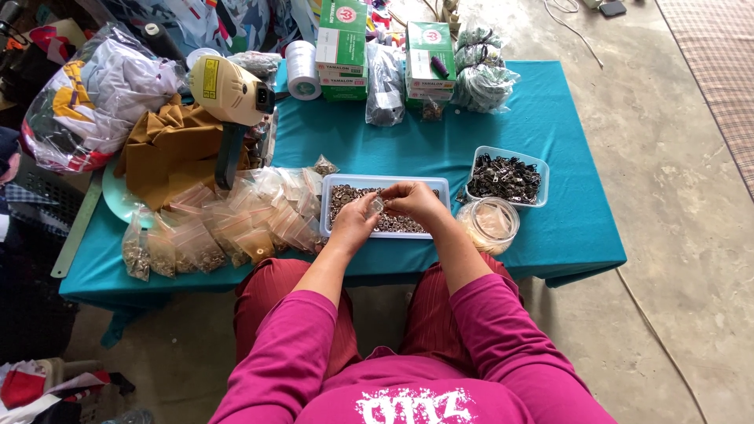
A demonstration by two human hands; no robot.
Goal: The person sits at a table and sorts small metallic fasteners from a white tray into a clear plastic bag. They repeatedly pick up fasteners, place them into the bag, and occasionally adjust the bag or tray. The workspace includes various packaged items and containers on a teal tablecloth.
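Looking down from the head camera, much stays hard to read: the small clear bag (377, 206) pinched between the two hands is only a pale glint, and whether anything lies inside it cannot be told. The fingertips of both hands overlap there, so the exact pinch is hidden. The person's legs are cut off by the table (550, 118) edge and the lower frame, and the piled cloth and plastic sacks at the upper left run out of view.

The left hand (353, 224) is curled nearly closed, thumb and forefinger meeting on the bag's left side. The right hand (415, 200) is likewise almost closed, its fingers bent down onto the bag's upper right edge. Both hands hover just above the shallow pale-blue tray (440, 184), which is filled with small dull metal pieces (345, 195) too tiny to identify; the bag hangs over the tray's middle, touching only the fingers as far as can be seen.

Just left of the tray lies a heap of small filled clear bags (236, 224), spread across the teal tablecloth. To the right stands a second tub (506, 179) of dark metal clips, and in front of it a round clear container (488, 224) with pale contents. A yellow handheld machine (229, 93) rests on brown fabric (169, 153) further back, with green boxes (342, 47) near the far edge.
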